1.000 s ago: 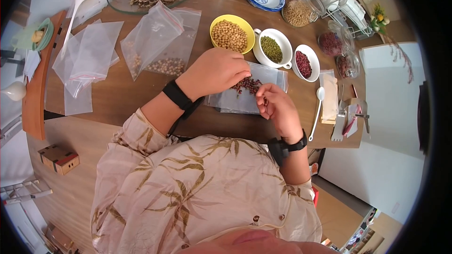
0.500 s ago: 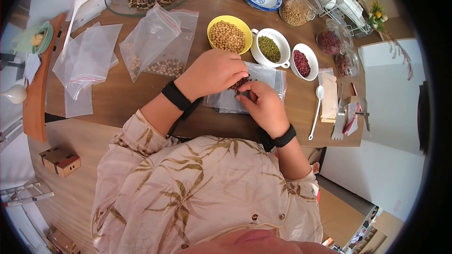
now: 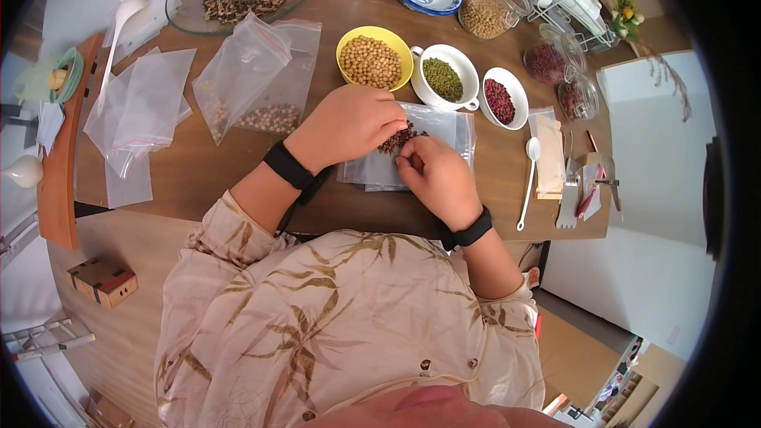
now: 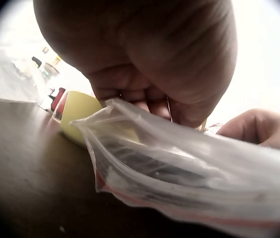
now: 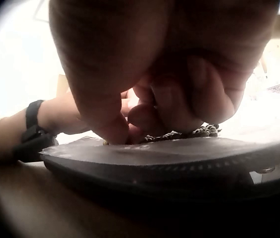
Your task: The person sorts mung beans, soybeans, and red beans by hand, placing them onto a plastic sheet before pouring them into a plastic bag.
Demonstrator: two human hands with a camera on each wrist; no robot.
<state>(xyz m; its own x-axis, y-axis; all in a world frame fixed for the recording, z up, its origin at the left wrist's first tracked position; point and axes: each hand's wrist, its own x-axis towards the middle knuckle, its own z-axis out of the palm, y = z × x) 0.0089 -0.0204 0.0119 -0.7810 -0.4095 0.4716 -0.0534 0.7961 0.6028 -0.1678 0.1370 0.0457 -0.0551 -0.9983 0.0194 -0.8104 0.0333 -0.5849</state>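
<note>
A loose pile of small dark red beans [image 3: 400, 138] lies on a clear plastic zip bag [image 3: 457, 139] at the table's front. My left hand [image 3: 349, 128] is bent over the pile's left side, fingertips at the beans; whatever is between them is hidden. From the right, my right hand [image 3: 441, 177] reaches in with thumb and forefinger pinched together on a bean at the pile's near edge. In the right wrist view, a tiny yellow-green bit [image 5: 105, 143] shows by the thumb tip. The bag's open mouth [image 4: 179, 186] with its red zip line gapes below my left hand.
Behind stand a yellow bowl [image 3: 343, 66] of chickpeas, a white bowl [image 3: 469, 69] of mung beans and a white bowl [image 3: 519, 99] of red beans. Bean-filled bags [image 3: 261, 71] lie left, a long white spoon [image 3: 526, 190] right. Glass jars [image 3: 517, 1] stand at the back right.
My right hand has moved left from beside the pile onto its edge, its fingers closing to a pinch. The left hand stays over the beans. The head view has shifted slightly.
</note>
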